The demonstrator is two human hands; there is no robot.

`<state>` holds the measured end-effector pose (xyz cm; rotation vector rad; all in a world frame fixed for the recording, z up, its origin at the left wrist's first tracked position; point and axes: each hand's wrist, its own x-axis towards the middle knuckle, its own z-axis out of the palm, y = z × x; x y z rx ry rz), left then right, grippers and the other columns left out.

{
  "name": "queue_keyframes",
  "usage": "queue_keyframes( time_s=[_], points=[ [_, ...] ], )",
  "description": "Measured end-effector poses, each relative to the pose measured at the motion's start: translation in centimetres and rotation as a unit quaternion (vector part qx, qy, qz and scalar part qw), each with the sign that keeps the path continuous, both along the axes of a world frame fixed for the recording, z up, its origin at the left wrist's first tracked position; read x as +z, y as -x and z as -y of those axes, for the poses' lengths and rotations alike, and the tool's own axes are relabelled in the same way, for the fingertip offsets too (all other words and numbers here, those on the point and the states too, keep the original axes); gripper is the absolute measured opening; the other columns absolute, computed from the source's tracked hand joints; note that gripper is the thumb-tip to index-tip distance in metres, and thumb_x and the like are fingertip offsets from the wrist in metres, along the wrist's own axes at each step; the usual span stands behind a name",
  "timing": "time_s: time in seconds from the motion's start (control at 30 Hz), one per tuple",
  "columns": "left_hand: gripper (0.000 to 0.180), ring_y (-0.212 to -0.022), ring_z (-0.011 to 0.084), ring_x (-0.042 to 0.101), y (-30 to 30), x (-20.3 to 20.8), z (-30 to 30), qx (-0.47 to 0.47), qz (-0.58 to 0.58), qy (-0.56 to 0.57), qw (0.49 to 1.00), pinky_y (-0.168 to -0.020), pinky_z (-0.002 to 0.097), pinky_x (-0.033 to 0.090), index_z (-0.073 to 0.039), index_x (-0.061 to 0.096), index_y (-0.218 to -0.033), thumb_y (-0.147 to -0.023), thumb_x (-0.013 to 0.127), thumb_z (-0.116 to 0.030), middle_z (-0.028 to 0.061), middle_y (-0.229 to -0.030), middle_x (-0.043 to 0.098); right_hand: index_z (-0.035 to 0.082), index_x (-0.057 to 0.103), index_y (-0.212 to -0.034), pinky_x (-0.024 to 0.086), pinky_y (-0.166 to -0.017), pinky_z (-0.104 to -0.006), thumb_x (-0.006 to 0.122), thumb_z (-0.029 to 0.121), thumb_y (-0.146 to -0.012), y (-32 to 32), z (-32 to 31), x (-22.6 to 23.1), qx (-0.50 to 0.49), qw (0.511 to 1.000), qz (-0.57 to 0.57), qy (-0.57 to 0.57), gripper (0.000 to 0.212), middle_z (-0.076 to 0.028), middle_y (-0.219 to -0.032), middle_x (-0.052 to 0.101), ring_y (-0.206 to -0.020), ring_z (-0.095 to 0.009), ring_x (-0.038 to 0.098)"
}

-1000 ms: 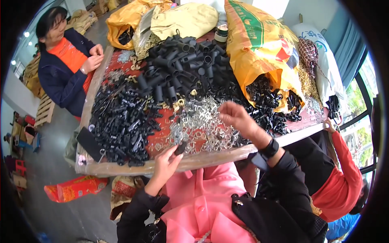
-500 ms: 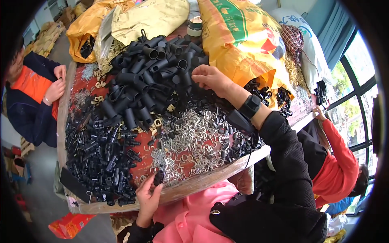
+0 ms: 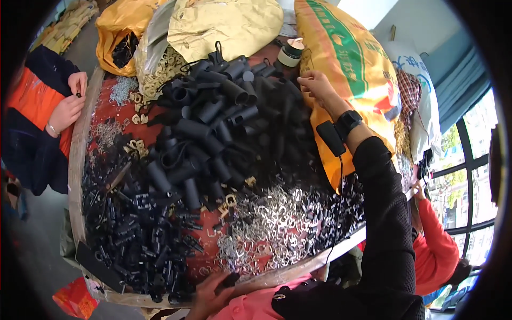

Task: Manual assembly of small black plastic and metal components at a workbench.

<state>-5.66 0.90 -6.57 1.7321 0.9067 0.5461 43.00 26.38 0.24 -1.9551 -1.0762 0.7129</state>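
Note:
My left hand, slightly blurred, is at the table's near edge, its fingers closed on a small black part. The part's exact kind cannot be made out. My right hand is raised at the far right of a heap of black tubes, in front of a large yellow-orange sack. Its fingers are loosely bent and apart, with nothing visible in them. A black box-shaped device with a cable sits beside my watch. Silvery metal clips lie between my hands.
Small black plastic parts cover the table's near left. A lidded cup stands at the back by a pale yellow sack. Another person's hands work at the left edge; a person in a red sleeve is at the right.
My right hand has moved farther back, from over the tubes toward the sack and cup. My left hand is lower in view with the black part still in it. The whole view has shifted.

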Motion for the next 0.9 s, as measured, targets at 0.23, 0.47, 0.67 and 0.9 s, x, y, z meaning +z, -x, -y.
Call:
queue_keyframes(
  time_s=[0.23,0.47,0.67,0.9],
  points=[
    [0.042,-0.085,0.0247,0.058,0.1,-1.6,1.0,0.020,-0.003,0.034,0.999,-0.074,0.0316,0.046,0.001,0.055,-0.102,-0.064,0.069,-0.008,0.0168,-0.094,0.058,-0.004,0.054,-0.091,0.039,-0.043,-0.0241,0.071,0.029,-0.066,-5.7,-8.0,-3.9,-0.092,0.984,0.150,0.016,0.045,-0.006,-0.071,0.057,-0.059,-0.014,0.054],
    [0.023,-0.078,0.0159,0.055,-0.8,-2.8,-0.4,0.060,0.006,0.099,0.993,-0.065,0.0274,0.046,-0.012,0.053,-0.101,-0.079,0.059,-0.014,0.0088,-0.087,0.059,-0.008,0.053,-0.096,0.045,-0.058,-0.0281,0.078,0.030,-0.056,-7.1,-13.7,-6.0,-0.181,0.973,0.122,-0.081,0.061,-0.010,-0.083,0.059,-0.070,-0.018,0.057],
    [0.027,-0.082,0.0181,0.054,-0.2,-3.9,-0.9,0.042,-0.014,0.127,0.991,-0.068,0.0288,0.046,-0.011,0.051,-0.104,-0.078,0.060,-0.013,0.0098,-0.091,0.057,-0.006,0.053,-0.098,0.046,-0.066,-0.0291,0.082,0.024,-0.051,-10.1,-17.0,-7.8,-0.248,0.956,0.108,-0.116,0.063,-0.010,-0.090,0.058,-0.077,-0.019,0.057],
    [0.032,-0.086,0.0208,0.053,1.2,-5.9,-0.8,0.015,-0.030,0.154,0.988,-0.071,0.0305,0.045,-0.011,0.050,-0.108,-0.078,0.060,-0.013,0.0110,-0.096,0.055,-0.002,0.054,-0.100,0.047,-0.067,-0.0299,0.083,0.018,-0.048,-9.9,-18.3,-9.7,-0.208,0.965,0.082,-0.140,0.063,-0.010,-0.092,0.059,-0.080,-0.019,0.057]
  ],
)
